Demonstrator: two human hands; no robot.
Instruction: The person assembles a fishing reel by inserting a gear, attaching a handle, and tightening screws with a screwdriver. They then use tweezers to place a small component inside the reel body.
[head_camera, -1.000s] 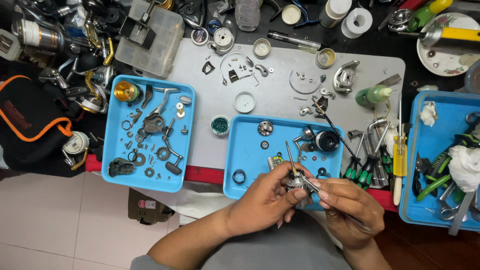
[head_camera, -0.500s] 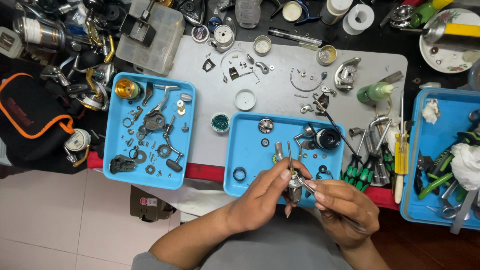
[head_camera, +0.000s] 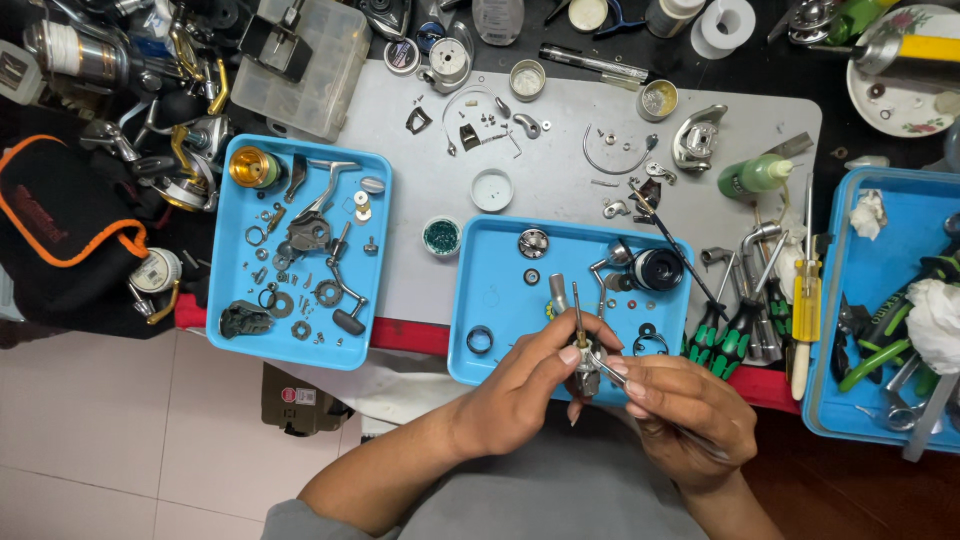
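Observation:
My left hand (head_camera: 520, 385) grips a small metal reel part (head_camera: 584, 376) with a thin shaft (head_camera: 577, 312) sticking up from it, held just in front of the middle blue tray (head_camera: 500, 290). My right hand (head_camera: 690, 415) pinches a slim tool whose metal tip (head_camera: 598, 361) touches the part. Both hands meet over the near edge of that tray. Inside the tray lie a black spool (head_camera: 657, 268), a round gear (head_camera: 533, 242), a black ring (head_camera: 479, 340) and small washers.
A left blue tray (head_camera: 235, 325) holds a gold spool (head_camera: 250, 166), a handle and several small parts. Screwdrivers (head_camera: 735, 325) lie right of the middle tray. A right blue tray (head_camera: 835, 410) has pliers and tissue. Grey mat (head_camera: 560, 180), green bottle (head_camera: 754, 176), clear box (head_camera: 300, 65), black bag (head_camera: 60, 240).
Both hands and the held part have shifted slightly toward me and right. The tool tip stays against the part. Nothing on the trays has moved.

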